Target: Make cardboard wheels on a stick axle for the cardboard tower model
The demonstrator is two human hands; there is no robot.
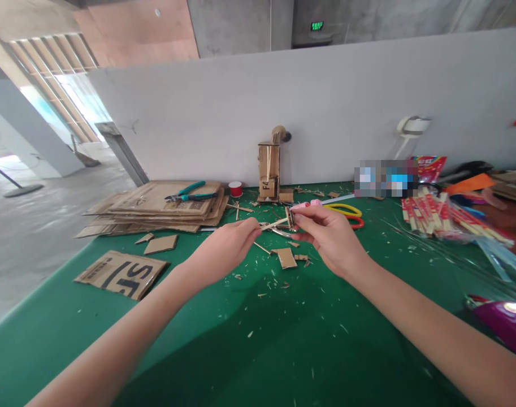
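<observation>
Over the middle of the green table, my left hand (228, 246) is closed on a thin wooden stick (274, 224) that points to the right. My right hand (325, 234) pinches a small cardboard piece (290, 218) by its edge. The stick's far end meets this piece; whether it goes into it, I cannot tell. Just behind my hands lie scissors with yellow and red handles (346, 212), partly hidden by my right hand. Beneath them rests a small cardboard square (287, 258) among scraps. Farther back, an upright cardboard construction (269, 172) with a rounded top stands against the partition.
Stacked cardboard sheets (156, 206) at left carry teal-handled pliers (192, 192). A printed cardboard piece (122, 275) lies in front. Near the partition sits a red spool (235, 189). Wrapped chopsticks (431, 212) and a purple object (501, 322) occupy the right side.
</observation>
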